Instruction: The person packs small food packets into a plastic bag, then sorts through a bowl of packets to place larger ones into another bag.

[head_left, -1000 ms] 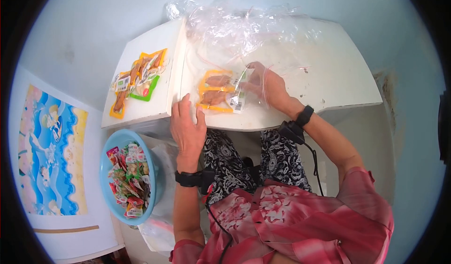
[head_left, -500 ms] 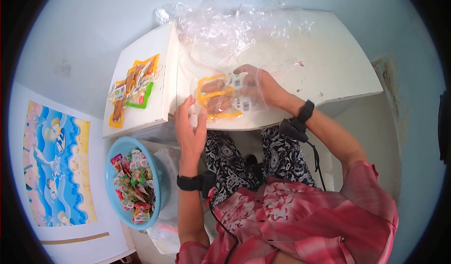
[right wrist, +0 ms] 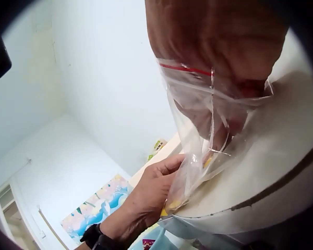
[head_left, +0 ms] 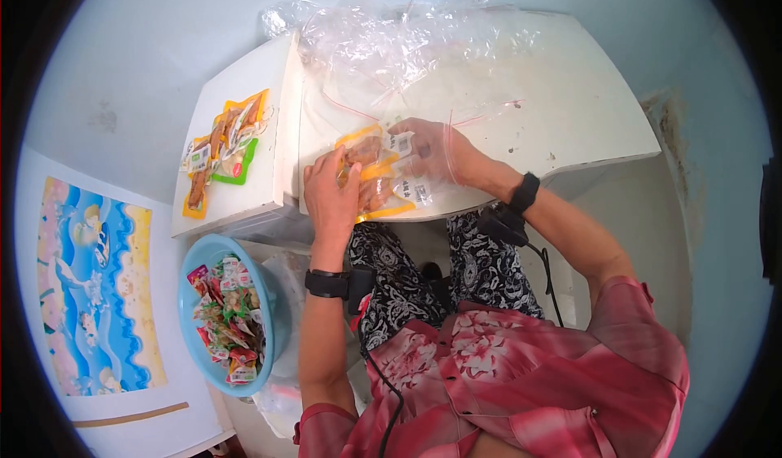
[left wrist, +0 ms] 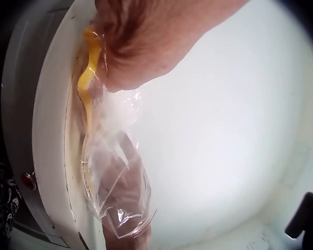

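Observation:
A clear zip bag (right wrist: 190, 104) holds two yellow-edged food packets (head_left: 376, 197) with brown meat-like pieces inside, lying side by side by the table's front edge. My left hand (head_left: 332, 193) grips the bag's left end and the packet edges inside it, thumb toward me. From the right, my right hand (head_left: 446, 152) reaches into the bag, its fingers at the white labelled ends of the packets. The red zip line (right wrist: 185, 68) crosses the back of that hand in the right wrist view. Whether those fingers pinch the packets I cannot tell.
Loose clear bags (head_left: 391, 42) are heaped along the back of the white table (head_left: 570, 107). More packets (head_left: 220, 152), yellow and green, lie on the left-hand surface. Below it stands a blue basin (head_left: 283, 319) full of small colourful packets.
The left hand has come in from beside the bag onto its left end. The packets have tilted and shifted slightly toward the front edge, while the right hand stays inside the bag.

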`<state>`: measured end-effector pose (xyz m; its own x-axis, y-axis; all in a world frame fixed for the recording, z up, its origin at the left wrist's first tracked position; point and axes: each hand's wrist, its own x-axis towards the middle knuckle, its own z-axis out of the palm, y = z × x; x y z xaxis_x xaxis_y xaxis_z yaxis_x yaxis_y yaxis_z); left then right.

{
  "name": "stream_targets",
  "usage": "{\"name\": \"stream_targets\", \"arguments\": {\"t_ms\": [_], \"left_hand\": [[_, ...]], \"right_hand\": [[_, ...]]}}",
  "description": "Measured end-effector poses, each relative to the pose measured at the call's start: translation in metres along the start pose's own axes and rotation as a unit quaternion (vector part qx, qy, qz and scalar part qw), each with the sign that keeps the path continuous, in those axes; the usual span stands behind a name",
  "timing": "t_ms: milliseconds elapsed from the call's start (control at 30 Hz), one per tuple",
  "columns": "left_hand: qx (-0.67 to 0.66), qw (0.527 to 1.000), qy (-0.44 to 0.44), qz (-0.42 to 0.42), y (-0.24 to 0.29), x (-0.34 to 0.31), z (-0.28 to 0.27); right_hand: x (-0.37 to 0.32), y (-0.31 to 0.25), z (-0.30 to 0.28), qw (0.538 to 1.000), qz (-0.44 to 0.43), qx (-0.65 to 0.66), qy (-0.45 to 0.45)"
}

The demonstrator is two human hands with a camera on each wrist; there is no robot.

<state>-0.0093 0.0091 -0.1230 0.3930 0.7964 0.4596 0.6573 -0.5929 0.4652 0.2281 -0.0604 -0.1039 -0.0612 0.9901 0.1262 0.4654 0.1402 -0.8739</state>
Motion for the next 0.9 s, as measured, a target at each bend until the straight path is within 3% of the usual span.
{"name": "stream_targets", "arguments": {"t_ms": [167,267,367,467,533,600,667,733,900], "left_hand": [[-0.035,0.998,-0.021,-0.053,0.013,0.0,-0.008],[0.036,0.997,0.064,0.006,0.005,-0.006,-0.003],[0.031,0.994,0.087,0.055,0.032,-0.011,-0.015],[0.04,0.983,0.134,0.119,0.039,-0.019,-0.019],[0.001,0.979,0.152,0.137,0.043,-0.023,-0.026],[-0.008,0.972,0.174,0.159,0.047,-0.024,-0.037],[0.001,0.966,0.194,0.169,0.045,-0.023,-0.054],[0.027,0.962,0.214,0.168,0.041,-0.019,-0.071],[0.142,0.926,0.343,0.066,-0.018,0.003,-0.126]], "right_hand": [[-0.01,0.002,-0.005,0.994,0.009,-0.099,0.033],[-0.02,-0.003,-0.014,0.992,-0.017,-0.099,0.072],[-0.022,0.026,-0.017,0.974,-0.117,-0.154,0.118],[-0.032,0.026,-0.023,0.985,-0.069,0.075,0.142],[-0.037,0.038,-0.037,0.987,-0.058,0.014,0.147],[-0.046,0.047,-0.044,0.98,-0.05,0.042,0.186],[-0.053,0.044,-0.046,0.97,0.013,0.099,0.221],[-0.057,0.046,-0.048,0.965,0.005,0.116,0.236],[-0.059,0.053,-0.048,0.96,-0.005,0.132,0.247]]}}
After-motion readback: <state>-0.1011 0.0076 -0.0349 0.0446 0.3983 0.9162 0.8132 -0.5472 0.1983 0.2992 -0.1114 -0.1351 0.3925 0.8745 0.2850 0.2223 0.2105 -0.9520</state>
